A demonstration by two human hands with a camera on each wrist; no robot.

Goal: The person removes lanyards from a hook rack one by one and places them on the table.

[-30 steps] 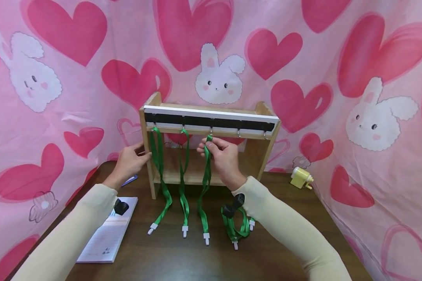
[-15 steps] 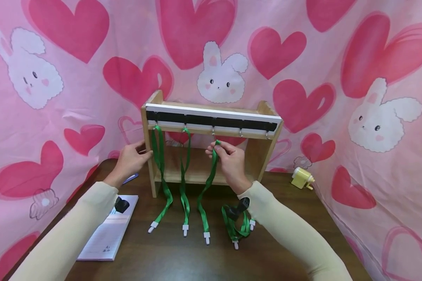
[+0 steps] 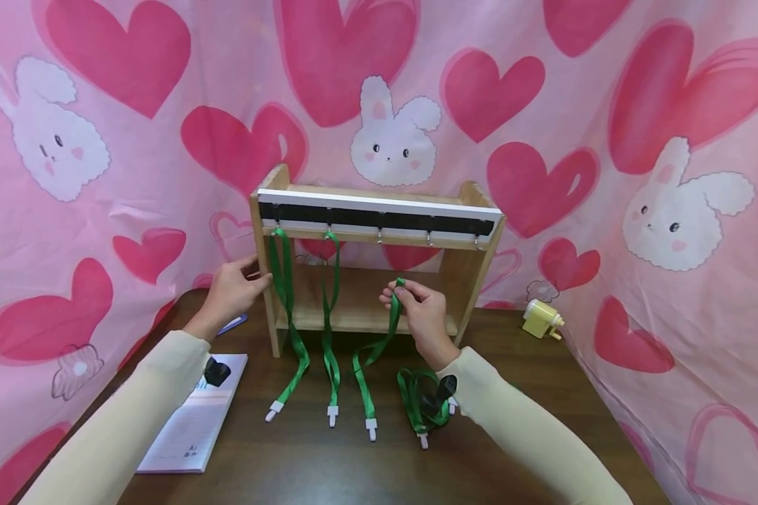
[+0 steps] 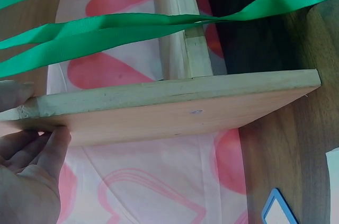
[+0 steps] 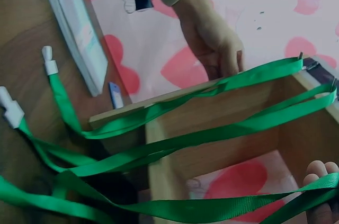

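My left hand [image 3: 232,291] grips the left side panel [image 4: 159,97] of a small wooden shelf [image 3: 474,284], thumb on one face and fingers on the other. My right hand [image 3: 424,312] pinches the top loop of a green lanyard [image 3: 394,315], below and right of the bare middle hook [image 3: 380,238]. That lanyard slants down to the table, where its white clip [image 3: 370,428] lies. Two more green lanyards [image 3: 298,344] hang from the leftmost hooks, their clips on the table. Coiled green lanyards [image 3: 410,403] lie under my right wrist, partly hidden by it.
A white notepad [image 3: 192,428] lies at the left of the brown table [image 3: 290,470]. Near the shelf's left foot is a blue-edged flat item [image 3: 234,323]. A yellow pencil sharpener [image 3: 541,319] stands at the right. Pink heart-patterned cloth [image 3: 246,42] hangs behind.
My right hand has moved down and right, away from the middle hook, taking the lanyard's loop with it. The lanyard now sags near the table. My left hand keeps its place on the shelf.
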